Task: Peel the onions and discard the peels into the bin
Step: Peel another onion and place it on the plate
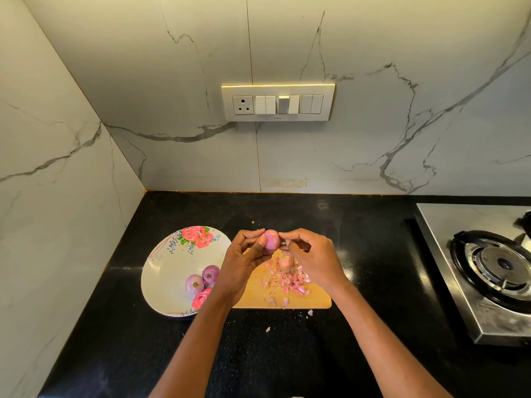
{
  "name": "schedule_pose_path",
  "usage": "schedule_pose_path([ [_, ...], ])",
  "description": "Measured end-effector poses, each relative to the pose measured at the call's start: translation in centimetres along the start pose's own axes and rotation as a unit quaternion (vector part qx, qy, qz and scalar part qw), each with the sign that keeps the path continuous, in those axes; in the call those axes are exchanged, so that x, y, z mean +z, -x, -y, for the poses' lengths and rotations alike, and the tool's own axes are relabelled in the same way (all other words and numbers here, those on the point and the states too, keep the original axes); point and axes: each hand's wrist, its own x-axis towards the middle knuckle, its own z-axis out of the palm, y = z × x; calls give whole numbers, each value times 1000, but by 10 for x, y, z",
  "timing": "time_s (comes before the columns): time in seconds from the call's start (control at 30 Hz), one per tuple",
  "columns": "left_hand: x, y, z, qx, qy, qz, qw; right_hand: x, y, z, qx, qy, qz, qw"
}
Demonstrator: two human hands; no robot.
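Note:
My left hand (244,259) grips a small purple onion (271,240) above the wooden cutting board (319,300). My right hand (311,254) touches the onion's right side, its fingertips curled and pinching at the skin. Another pale onion (286,262) lies on the board under my hands, among a pile of pink peels (290,280). Two peeled purple onions (202,280) sit in a white floral plate (163,271) to the left of the board. No bin is in view.
The black countertop (287,354) carries a few stray peel bits (309,313) in front of the board. A steel gas stove (488,265) stands at the right. Marble walls close the left side and back, with a switch panel (277,102) on the back wall.

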Motion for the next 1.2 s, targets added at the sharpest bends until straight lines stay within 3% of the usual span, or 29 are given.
schedule_pose_path([
  [0.27,3,0,-3,23,-26,-3,999,8,-1,5,-20,10,2,1000],
  [0.73,-1,3,0,-9,23,6,1000,1,2,-2,-25,36,-1,999],
  [0.93,3,3,-2,10,-5,-11,1000,5,1,4,-5,-25,23,999],
  [1.2,2,3,-3,1,20,-11,1000,7,1,2,-10,-25,-40,999],
])
